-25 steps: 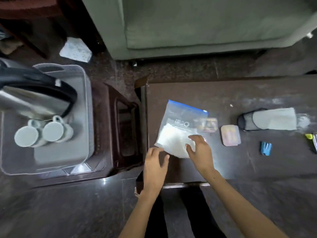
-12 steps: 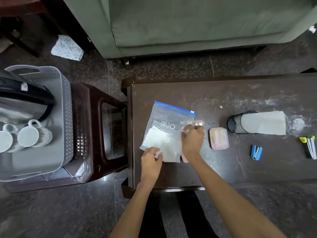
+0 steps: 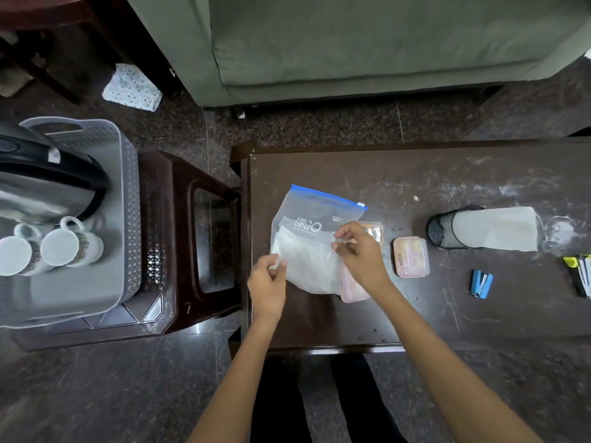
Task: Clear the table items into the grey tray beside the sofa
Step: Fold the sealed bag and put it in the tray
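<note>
A clear zip bag [image 3: 311,238] with a blue seal and white contents lies on the dark table [image 3: 415,174]. My left hand [image 3: 267,282] pinches its lower left corner. My right hand [image 3: 361,251] pinches the bag's right edge. The grey tray [image 3: 128,187] stands on a brown stool at the left, holding a steel kettle [image 3: 41,190] and two white cups [image 3: 68,246]. Small pink boxes lie under and beside the bag, one box [image 3: 411,257] to the right of my right hand.
Right of the bag on the table lie a mesh holder with white paper [image 3: 479,228], a blue stapler [image 3: 479,282] and pens [image 3: 580,273] at the edge. A green sofa [image 3: 367,43] stands behind the table. A patterned cloth [image 3: 132,87] lies on the floor.
My right hand moved from the bag's bottom edge to its right edge and now pinches it. My left hand closed on the lower left corner. The view shifted left.
</note>
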### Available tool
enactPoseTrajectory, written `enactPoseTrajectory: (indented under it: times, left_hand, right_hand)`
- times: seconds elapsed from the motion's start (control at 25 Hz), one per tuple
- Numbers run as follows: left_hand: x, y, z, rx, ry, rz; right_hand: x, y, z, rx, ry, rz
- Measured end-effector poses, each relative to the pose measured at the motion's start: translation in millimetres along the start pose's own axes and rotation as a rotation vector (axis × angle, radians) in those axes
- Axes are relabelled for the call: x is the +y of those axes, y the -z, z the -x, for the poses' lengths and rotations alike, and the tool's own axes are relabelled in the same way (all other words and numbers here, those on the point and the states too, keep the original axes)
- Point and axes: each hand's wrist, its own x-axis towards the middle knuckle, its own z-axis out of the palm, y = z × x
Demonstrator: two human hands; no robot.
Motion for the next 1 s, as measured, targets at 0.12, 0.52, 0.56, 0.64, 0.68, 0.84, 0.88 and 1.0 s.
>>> enactPoseTrajectory:
  times: [0.12, 0.52, 0.56, 0.64, 0.68, 0.84, 0.88, 1.0]
  left_hand:
    - [6.1, 15.9, -3.0, -0.086, 0.064, 0.202]
    - [7.8, 50.5, 6.9, -0.270, 0.002, 0.536]
    - [6.9, 53.9, 7.4, -0.278, -0.011, 0.503]
    - [5.4, 59.6, 8.0, -0.263, -0.024, 0.384]
    - [5.5, 62.4, 8.6, -0.251, -0.020, 0.320]
    - [7.5, 70.0, 8.0, -0.205, -0.139, -0.086]
    - [7.3, 70.8, 7.6, -0.198, -0.192, -0.174]
    - [8.2, 72.1, 7.2, -0.189, -0.258, -0.276]
  right_hand:
    - [-11.9, 21.0, 6.3, -0.159, 0.009, -0.139]
    - [-19.5, 31.0, 30.8, -0.369, -0.115, -0.126]
    - [-19.5, 27.2, 34.4, -0.360, -0.117, -0.111]
    - [-19.0, 19.7, 39.1, -0.314, -0.102, -0.088]
    - [-17.6, 16.2, 40.6, -0.292, -0.085, -0.057]
    - [-14.1, 6.4, 42.9, -0.198, -0.025, 0.121]
    - [-13.2, 4.0, 43.1, -0.181, -0.001, 0.182]
    - [-11.0, 1.4, 44.6, -0.102, 0.070, 0.315]
